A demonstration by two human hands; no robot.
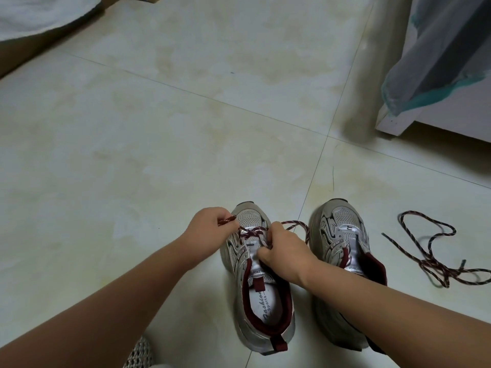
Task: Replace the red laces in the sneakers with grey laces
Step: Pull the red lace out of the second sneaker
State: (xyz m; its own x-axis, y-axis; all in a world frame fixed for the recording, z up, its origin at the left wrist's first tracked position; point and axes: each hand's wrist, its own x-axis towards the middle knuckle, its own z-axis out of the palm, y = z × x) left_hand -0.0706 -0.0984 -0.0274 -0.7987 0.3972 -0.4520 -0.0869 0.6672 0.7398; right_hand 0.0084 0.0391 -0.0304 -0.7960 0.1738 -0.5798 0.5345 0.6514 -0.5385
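Two silver-and-maroon sneakers stand side by side on the tiled floor, toes pointing away from me. The left sneaker (263,296) has a red lace (251,233) crossing its lowest eyelets only. My left hand (206,229) pinches one end of that lace just left of the toe. My right hand (285,254) rests on the shoe's tongue and grips the lace's other strand, which loops out to the right. The right sneaker (342,243) has no lace in it. A loose red lace (435,258) lies tangled on the floor to its right.
A white cabinet base (398,123) with grey and teal cloth (435,57) draped over it stands at the back right. White fabric (39,14) lies at the top left. A woven grey item (139,353) shows at the bottom edge.
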